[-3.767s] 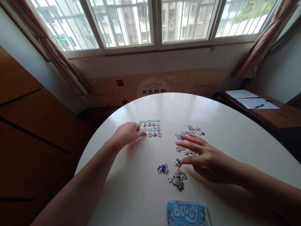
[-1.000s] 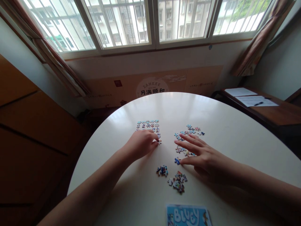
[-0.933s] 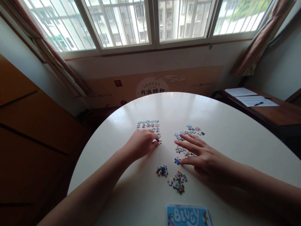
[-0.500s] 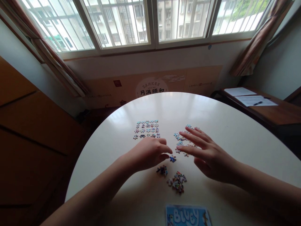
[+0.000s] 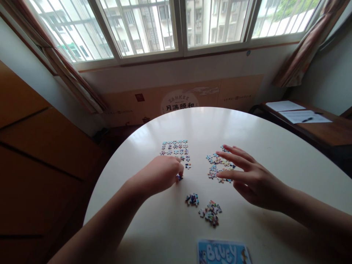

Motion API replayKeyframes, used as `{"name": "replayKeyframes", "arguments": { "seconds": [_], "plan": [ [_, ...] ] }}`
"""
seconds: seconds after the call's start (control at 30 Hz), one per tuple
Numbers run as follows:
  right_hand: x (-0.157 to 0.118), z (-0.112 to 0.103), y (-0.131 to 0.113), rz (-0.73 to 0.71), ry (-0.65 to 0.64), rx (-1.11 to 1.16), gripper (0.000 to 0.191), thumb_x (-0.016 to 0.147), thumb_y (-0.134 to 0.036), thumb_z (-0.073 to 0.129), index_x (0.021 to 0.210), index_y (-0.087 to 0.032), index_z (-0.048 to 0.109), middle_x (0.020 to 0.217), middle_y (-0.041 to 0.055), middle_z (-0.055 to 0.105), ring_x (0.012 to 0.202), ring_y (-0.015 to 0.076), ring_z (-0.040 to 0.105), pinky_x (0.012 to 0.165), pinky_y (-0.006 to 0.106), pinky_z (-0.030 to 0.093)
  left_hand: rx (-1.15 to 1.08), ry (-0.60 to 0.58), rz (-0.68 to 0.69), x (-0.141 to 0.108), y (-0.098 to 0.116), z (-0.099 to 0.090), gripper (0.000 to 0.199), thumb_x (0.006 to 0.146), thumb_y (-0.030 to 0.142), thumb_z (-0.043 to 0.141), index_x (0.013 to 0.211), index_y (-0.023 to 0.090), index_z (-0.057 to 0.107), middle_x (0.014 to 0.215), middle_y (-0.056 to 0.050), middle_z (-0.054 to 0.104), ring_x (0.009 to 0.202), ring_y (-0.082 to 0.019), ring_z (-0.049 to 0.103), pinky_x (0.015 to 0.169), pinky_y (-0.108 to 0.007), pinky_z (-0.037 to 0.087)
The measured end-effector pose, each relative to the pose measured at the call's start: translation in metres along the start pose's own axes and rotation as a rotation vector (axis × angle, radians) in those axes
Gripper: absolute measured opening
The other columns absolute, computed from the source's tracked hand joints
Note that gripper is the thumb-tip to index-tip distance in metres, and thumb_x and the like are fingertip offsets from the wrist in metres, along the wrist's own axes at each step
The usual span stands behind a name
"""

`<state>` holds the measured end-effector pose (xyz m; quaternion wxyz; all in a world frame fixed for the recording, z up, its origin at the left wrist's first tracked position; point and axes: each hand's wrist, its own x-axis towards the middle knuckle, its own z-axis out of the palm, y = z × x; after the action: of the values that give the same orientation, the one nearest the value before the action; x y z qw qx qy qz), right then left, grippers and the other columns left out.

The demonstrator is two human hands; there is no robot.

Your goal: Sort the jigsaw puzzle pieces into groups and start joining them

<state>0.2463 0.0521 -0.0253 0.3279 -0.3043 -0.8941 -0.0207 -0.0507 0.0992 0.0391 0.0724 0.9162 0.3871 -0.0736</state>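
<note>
Bare left hand (image 5: 162, 174), its forearm crossing the left part of a smooth, glossy, white round tabletop (image 5: 132, 227). Its thumb and forefinger pinch a dark blue puzzle piece (image 5: 179, 178), low at the surface left of the middle. Just beyond, toward the far edge, neat rows of puzzle pieces (image 5: 175, 146) lie flat, thin and knobbed, those farthest away pale blue; one orange and dark piece (image 5: 188, 166) sits alone on the near side of the rows. Nearer the middle is a small dark blue cluster (image 5: 192, 199), then a jumbled multicoloured pile (image 5: 211, 212). Toward the near side, a flat rectangular blue packet (image 5: 224, 253) lettered "BLUEY" is cut off by the bottom of the view. To the right, loose scattered pieces (image 5: 213, 171) spread in an uneven patch under the bare right hand (image 5: 253, 179), palm down, fingers spread and gripping nothing; whether the fingertips touch the pieces I cannot tell.

The left hand hides part of the nearer rows; the right fingers cover some loose pieces.

Around the tabletop, left to right: brown panelled furniture (image 5: 41, 172), a gathered fabric curtain (image 5: 68, 80), a beige printed panel (image 5: 132, 102) beyond the far edge below barred windows (image 5: 143, 29), and a dark wooden side table (image 5: 341, 130) bearing white papers (image 5: 294, 116) and a black pen (image 5: 307, 120).
</note>
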Motion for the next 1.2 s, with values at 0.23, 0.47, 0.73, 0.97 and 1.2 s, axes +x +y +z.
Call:
{"name": "replayKeyframes", "arguments": {
  "seconds": [0.23,0.47,0.73,0.97,1.2],
  "plan": [
    [0.0,-0.002,-0.001,-0.014,0.006,0.028,0.045,0.083,0.001,0.052,0.112,-0.028,0.07,0.16,0.0028,0.041,0.15,0.0303,0.032,0.118,0.06,0.037,-0.02,0.06,-0.033,0.003,-0.023,0.002,0.023,0.078,0.004,0.064,0.084,0.024,0.075,0.092,0.0,0.072,0.084,-0.017,0.066,0.07,-0.026,0.044],
    [0.0,-0.003,0.0,-0.03,0.019,0.043,0.044,0.085,-0.002,0.054,0.115,-0.029,0.071,0.159,0.0019,0.043,0.15,0.0301,0.033,0.119,0.059,0.037,0.001,0.179,-0.085,-0.001,-0.028,-0.003,0.019,0.086,0.012,0.063,0.083,0.024,0.077,0.087,0.0,0.07,0.074,-0.015,0.064,0.067,-0.027,0.042],
    [0.001,-0.003,-0.001,-0.016,0.029,0.043,0.042,0.085,-0.001,0.054,0.111,-0.029,0.072,0.157,0.0018,0.046,0.149,0.0294,0.035,0.119,0.057,0.038,-0.042,0.074,-0.044,0.003,-0.025,0.002,0.018,0.081,0.015,0.07,0.09,0.027,0.08,0.092,-0.001,0.073,0.087,-0.019,0.067,0.072,-0.027,0.046],
    [0.0,-0.003,-0.001,-0.012,0.023,0.044,0.04,0.087,-0.002,0.055,0.111,-0.029,0.072,0.156,0.0024,0.047,0.149,0.03,0.035,0.118,0.059,0.038,-0.019,0.126,-0.074,0.01,-0.023,0.008,0.02,0.082,0.014,0.066,0.091,0.025,0.08,0.092,-0.002,0.072,0.08,-0.018,0.066,0.069,-0.027,0.046],
    [0.0,-0.003,-0.002,-0.009,0.032,0.051,0.04,0.087,-0.003,0.055,0.112,-0.03,0.072,0.156,0.0015,0.047,0.149,0.0297,0.036,0.118,0.059,0.038,-0.02,0.166,-0.064,0.013,-0.024,0.014,0.017,0.085,0.017,0.065,0.091,0.025,0.079,0.094,-0.002,0.072,0.081,-0.019,0.066,0.07,-0.028,0.047]
  ]
}}
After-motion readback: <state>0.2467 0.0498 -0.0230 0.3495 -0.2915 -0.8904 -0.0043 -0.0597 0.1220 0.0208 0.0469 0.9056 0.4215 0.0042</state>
